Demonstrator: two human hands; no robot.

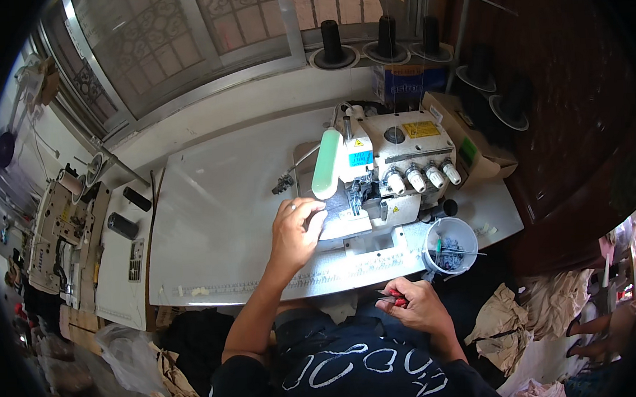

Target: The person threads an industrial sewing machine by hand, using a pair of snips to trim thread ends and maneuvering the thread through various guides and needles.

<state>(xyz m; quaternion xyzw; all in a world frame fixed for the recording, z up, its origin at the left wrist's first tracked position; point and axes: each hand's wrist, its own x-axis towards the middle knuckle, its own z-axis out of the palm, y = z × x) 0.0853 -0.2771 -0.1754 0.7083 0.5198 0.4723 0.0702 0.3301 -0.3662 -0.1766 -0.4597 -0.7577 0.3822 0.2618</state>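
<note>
Black cloth lay nearest: the person's shirt (342,388), pale lettering across the chest. Loose brown material (501,325) was heaped to the right, a clear plastic bag (128,352) to the left.

Right hand (419,308) was just off the near edge of the white table (217,204), fingers clamped on a small red-handled tool (399,297), its metal end pointing left. Tool clear of the tabletop, short of the bucket.

Along the near edge ran a ruler strip (322,276). White bucket (450,227) at the table's near right, small mixed items and a thin rod inside.

Left hand (296,232) was farther in, at the left side of the sewing machine (410,149), fingers bent, thumb near the forefinger; could not tell whether anything was pinched between them. A pale green rounded bar (326,166) stood just beyond the fingertips, slanted. Four white dials (416,179) lined the machine's front.

Farther left, another machine (60,226) and two dark spools (123,225). Beyond, at the right, an open cardboard box (473,143); farther off, dark thread cones (331,43); farthest, a window (151,35) with scrolled bars.
</note>
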